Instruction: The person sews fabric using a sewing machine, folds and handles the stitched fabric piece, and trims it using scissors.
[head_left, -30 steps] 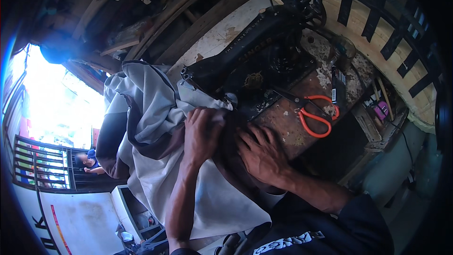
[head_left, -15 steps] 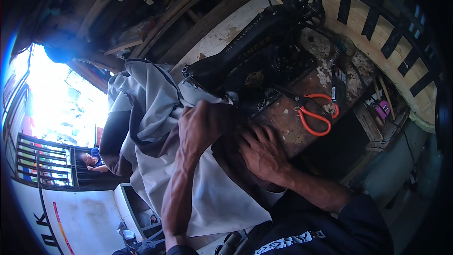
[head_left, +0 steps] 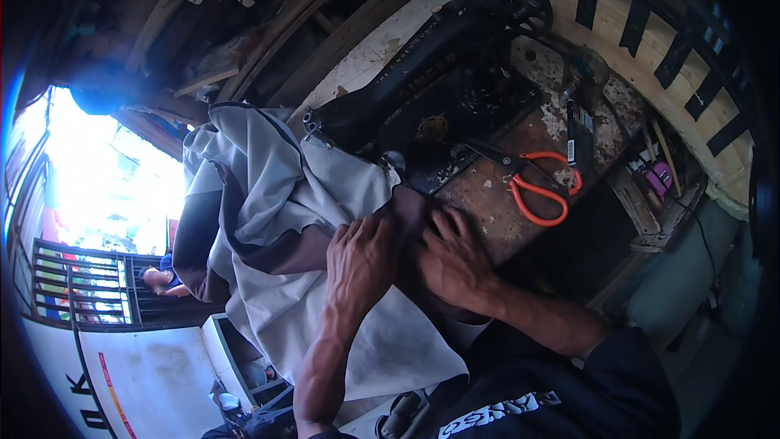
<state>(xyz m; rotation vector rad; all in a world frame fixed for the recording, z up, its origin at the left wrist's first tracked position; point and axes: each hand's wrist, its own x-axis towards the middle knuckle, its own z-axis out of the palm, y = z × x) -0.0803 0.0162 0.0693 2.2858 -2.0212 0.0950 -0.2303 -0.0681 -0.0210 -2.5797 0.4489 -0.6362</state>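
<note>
I am seeing the left hand [head_left: 361, 258] and the right hand [head_left: 451, 258] resting close together on the big grey and brown cloth [head_left: 272, 187]. Both hands are bending their fingers over it, but from far away I cannot tell if they are pinching it. The cloth is bunching up on the left, and its top edge is sitting by the needle end of the black sewing machine [head_left: 435, 106]. Scissors [head_left: 538, 191] with orange handles are lying on the worn table [head_left: 496, 223].
</note>
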